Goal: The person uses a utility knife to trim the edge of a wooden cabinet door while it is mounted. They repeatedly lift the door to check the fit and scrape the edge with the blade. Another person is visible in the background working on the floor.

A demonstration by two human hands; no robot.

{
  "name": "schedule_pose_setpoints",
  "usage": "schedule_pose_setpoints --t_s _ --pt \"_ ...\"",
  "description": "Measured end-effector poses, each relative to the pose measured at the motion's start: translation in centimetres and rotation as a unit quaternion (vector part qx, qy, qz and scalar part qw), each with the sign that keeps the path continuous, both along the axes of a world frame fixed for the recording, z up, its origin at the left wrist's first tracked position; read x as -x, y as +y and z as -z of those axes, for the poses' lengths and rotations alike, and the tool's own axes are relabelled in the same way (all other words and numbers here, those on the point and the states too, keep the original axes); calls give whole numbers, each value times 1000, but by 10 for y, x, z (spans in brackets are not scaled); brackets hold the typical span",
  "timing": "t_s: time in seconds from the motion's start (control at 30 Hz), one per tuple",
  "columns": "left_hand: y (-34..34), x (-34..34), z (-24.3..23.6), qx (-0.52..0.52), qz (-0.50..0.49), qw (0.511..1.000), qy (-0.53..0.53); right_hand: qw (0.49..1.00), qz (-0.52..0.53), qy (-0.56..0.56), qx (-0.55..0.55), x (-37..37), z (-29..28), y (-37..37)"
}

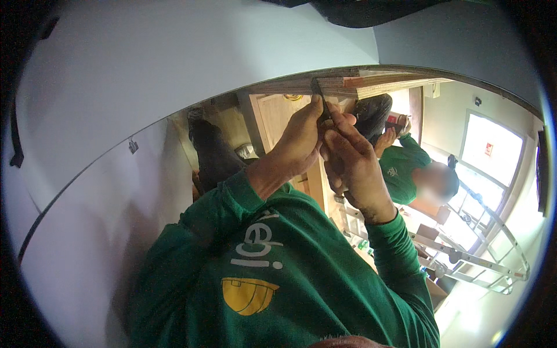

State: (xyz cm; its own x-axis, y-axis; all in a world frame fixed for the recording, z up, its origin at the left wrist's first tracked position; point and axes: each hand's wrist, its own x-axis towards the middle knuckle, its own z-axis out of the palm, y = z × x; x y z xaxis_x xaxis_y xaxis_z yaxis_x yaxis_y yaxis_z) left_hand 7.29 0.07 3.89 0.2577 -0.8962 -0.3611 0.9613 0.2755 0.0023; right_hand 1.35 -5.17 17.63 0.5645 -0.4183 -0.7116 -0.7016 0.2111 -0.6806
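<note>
Holding a thin, dark, flat strip-shaped tool [317,88], the left hand [297,130] presses its thumb along the strip while the right hand [354,156] closes its fingers near the lower end. The tool's upper end overlaps the rough, layered brown wood edge [400,83] beneath the smooth, pale panel [203,52]; contact cannot be determined. A silver tubular metal frame [449,252] stands right, near a brown box-shaped object [436,294], contents indiscernible.

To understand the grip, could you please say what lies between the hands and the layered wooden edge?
In the head view, a thin dark strip reaches from the left hand and right hand toward the layered wooden edge; contact is unclear.
</note>
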Motion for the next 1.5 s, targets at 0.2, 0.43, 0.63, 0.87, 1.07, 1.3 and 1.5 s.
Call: schedule_pose_setpoints --t_s 0.2,0.43,0.63,0.87,1.07,1.3,1.5 --pt "3 0 20 6 -3 1000 -12 994 -69 4 81 5 19 1" --pt "19 -15 45 -12 36 997 -73 998 -62 -29 -9 -35 38 15" --pt "36 2 34 25 6 1000 -1 999 35 32 9 -5 24 39" --pt "17 -15 38 -19 -23 999 -21 997 -62 14 34 -34 38 11" --pt "15 -7 19 14 -7 1000 -3 999 -8 31 24 -20 18 6" --pt "-6 -17 25 10 -11 1000 0 997 13 49 51 -26 5 9" --pt "10 1 15 7 -13 1000 12 999 -12 18 24 -8 5 13"
